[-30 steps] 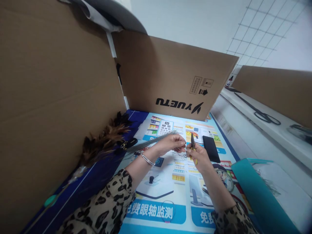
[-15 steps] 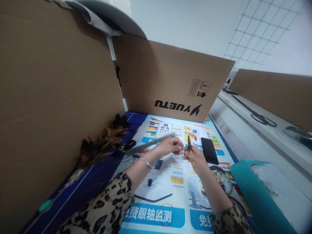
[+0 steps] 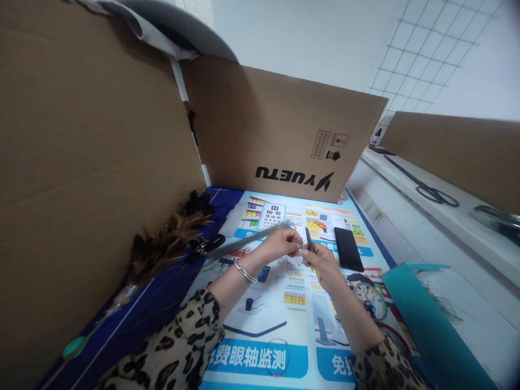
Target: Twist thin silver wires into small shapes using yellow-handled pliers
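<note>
My left hand [image 3: 284, 244] is closed in a pinch, fingertips close to those of my right hand; what lies between them is too small to make out. In my right hand [image 3: 325, 265] are pliers [image 3: 310, 241] with dark pointed jaws upward and yellow handles, partly hidden by the fingers. Behind my left wrist stretches a bundle of thin grey wires [image 3: 247, 238]. Fine wire pieces [image 3: 293, 261] show on the printed sheet below the hands. A thin wire loop [image 3: 288, 355] with a pink bit rests nearer to me.
A black phone [image 3: 348, 249] lies right of my hands. Brown feathers [image 3: 162, 244] lie at left beside a cardboard wall [image 3: 101, 135]; another cardboard panel [image 3: 244, 124] stands behind. A teal box [image 3: 430, 319] is at right, and scissors [image 3: 436, 194] lie on the white ledge [image 3: 402, 176].
My right hand, with the pliers, has shifted slightly left, closer to my left hand. The fingertips of both hands now nearly meet. The view has turned a little.
</note>
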`<control>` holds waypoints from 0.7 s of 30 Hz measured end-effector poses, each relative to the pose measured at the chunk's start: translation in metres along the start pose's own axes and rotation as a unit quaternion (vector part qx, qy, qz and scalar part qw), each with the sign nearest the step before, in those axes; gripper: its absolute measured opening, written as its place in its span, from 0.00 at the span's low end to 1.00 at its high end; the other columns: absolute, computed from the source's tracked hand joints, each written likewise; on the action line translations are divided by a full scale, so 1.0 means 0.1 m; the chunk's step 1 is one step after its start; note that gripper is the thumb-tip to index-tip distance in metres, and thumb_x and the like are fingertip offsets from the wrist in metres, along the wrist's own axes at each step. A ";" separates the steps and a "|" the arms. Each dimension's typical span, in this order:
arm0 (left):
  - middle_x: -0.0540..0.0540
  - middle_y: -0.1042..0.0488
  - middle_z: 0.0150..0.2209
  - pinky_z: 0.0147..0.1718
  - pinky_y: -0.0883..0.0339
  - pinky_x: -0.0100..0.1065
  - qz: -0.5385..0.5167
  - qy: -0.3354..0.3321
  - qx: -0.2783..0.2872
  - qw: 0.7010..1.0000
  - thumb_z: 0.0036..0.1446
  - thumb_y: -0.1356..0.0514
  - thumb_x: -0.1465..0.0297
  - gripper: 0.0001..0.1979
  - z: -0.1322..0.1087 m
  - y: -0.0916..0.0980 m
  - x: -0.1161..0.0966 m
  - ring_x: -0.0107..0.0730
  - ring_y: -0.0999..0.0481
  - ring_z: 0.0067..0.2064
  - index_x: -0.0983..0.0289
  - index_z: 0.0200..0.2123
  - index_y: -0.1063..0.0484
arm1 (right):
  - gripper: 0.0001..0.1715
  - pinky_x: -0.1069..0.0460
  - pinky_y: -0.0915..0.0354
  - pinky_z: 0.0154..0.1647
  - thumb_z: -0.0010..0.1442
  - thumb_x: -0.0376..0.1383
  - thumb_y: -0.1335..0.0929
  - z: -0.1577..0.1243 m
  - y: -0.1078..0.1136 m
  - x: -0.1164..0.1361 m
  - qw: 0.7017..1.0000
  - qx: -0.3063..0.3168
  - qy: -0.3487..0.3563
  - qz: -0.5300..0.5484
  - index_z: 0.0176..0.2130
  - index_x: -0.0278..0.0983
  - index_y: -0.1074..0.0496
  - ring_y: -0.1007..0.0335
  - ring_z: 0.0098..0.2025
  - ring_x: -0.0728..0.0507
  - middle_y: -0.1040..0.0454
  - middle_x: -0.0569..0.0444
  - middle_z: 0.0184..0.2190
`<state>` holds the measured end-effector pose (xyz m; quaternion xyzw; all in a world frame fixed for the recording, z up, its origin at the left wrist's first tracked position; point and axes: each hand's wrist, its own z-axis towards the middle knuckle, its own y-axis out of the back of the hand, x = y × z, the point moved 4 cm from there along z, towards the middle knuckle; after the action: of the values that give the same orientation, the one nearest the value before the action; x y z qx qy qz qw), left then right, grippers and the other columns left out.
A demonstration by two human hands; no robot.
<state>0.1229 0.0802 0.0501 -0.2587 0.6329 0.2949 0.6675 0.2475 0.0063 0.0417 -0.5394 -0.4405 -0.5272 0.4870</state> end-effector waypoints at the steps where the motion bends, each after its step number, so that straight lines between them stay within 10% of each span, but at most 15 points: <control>1: 0.52 0.29 0.21 0.23 0.35 0.28 0.005 -0.003 -0.005 1.000 0.48 0.39 0.72 0.05 0.00 0.00 0.00 0.26 0.29 0.23 0.67 0.26 0.32 | 0.14 0.54 0.51 0.23 0.46 0.42 0.28 0.00 0.00 0.00 1.000 0.000 0.000 -0.001 0.28 0.35 0.31 0.44 0.21 0.51 0.36 0.59 0.18; 21: 0.53 0.26 0.23 0.27 0.31 0.31 -0.101 0.040 0.042 0.993 0.46 0.34 0.68 0.13 -0.02 0.02 0.02 0.32 0.23 0.28 0.67 0.33 0.33 | 0.09 0.54 0.47 0.23 0.46 0.38 0.30 0.00 0.02 -0.04 0.999 -0.020 -0.009 0.032 0.28 0.35 0.30 0.43 0.20 0.51 0.35 0.59 0.18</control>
<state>0.1197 0.0801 0.0480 -0.3049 0.6411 0.1884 0.6786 0.2495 0.0063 0.0375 -0.5675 -0.4169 -0.5148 0.4890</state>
